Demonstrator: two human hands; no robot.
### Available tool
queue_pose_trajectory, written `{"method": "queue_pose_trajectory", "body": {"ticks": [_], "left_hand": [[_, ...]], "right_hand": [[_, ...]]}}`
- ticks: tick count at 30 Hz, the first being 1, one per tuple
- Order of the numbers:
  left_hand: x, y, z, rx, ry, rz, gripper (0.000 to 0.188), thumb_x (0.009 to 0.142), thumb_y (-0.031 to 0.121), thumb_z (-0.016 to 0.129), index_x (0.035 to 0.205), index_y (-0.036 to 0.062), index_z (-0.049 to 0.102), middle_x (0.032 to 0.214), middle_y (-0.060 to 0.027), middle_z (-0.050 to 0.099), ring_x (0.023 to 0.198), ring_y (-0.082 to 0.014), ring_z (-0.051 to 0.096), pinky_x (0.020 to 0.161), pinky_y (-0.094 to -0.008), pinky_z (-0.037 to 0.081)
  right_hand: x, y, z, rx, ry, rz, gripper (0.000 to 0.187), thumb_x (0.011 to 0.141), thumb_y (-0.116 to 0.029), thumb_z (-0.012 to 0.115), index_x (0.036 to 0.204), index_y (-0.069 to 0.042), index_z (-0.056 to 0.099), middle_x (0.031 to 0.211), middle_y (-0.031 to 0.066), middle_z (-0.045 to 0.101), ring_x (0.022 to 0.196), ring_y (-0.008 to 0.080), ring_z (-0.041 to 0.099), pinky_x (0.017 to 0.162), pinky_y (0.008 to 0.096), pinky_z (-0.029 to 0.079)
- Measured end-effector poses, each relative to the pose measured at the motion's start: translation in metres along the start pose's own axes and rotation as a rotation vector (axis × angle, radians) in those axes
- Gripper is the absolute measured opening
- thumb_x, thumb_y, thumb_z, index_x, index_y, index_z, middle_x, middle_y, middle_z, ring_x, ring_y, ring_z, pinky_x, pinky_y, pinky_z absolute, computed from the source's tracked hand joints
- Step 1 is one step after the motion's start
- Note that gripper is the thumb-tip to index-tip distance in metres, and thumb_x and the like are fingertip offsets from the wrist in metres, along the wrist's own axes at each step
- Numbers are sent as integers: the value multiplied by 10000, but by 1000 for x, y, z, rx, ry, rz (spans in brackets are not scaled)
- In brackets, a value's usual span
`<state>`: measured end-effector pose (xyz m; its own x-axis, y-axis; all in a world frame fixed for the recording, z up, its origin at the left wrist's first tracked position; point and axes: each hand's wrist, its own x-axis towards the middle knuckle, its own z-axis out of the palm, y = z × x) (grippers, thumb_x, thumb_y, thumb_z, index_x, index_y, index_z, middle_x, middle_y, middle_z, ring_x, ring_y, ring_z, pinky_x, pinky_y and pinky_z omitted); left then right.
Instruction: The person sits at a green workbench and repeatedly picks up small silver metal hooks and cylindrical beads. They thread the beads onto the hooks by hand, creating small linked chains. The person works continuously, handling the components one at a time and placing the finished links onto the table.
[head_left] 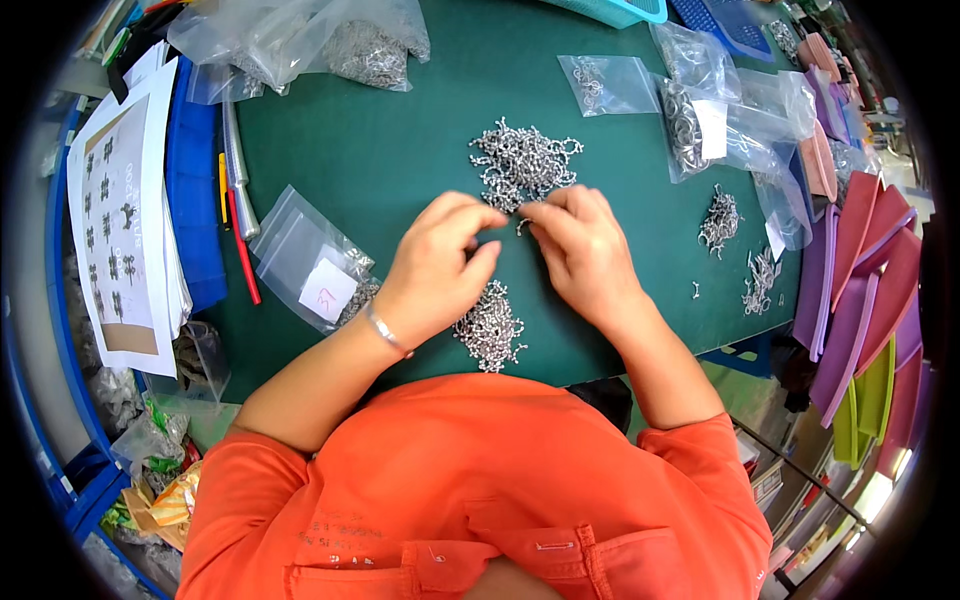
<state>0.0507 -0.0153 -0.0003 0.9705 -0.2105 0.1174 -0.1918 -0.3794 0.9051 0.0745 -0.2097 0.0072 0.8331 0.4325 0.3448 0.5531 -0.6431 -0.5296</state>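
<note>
Left hand [435,258], right hand [585,252]: fingers curled, grip indiscernible. Silvery link pile [525,160], 12 o'clock; second pile [490,330], 6 o'clock: careless sweep could scatter it.

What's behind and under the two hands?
Behind: a heap of small silver metal pieces on the green tabletop. The left hand and right hand cover the surface beneath them, so whether pieces lie there can't be seen.
</note>
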Motion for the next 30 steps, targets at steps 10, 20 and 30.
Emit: {"method": "queue_pose_trajectory", "body": {"ticks": [10,20,30], "left_hand": [[18,-12,16,228,62,179,151,807,-40,665,945,19,651,922,-111,584,763,-269,618,677,-345,505],[7,9,5,-525,-230,-511,135,956,66,609,1029,-44,640,895,-106,695,734,-148,682,664,-263,567],[-6,17,-8,-825,-266,-611,139,926,54,662,1013,-52,637,913,-127,695,802,-171,703,726,-268,587]], "right_hand": [[-12,5,5,-95,-11,15,119,772,-54,693,885,-88,683,884,47,570,845,262,558,724,381,436],[-24,-9,7,317,86,114,130,803,38,666,897,-34,613,890,88,619,828,277,612,701,372,491],[-43,-21,9,740,219,156,188,795,117,676,897,-20,596,871,97,684,811,214,677,704,295,540]]}}
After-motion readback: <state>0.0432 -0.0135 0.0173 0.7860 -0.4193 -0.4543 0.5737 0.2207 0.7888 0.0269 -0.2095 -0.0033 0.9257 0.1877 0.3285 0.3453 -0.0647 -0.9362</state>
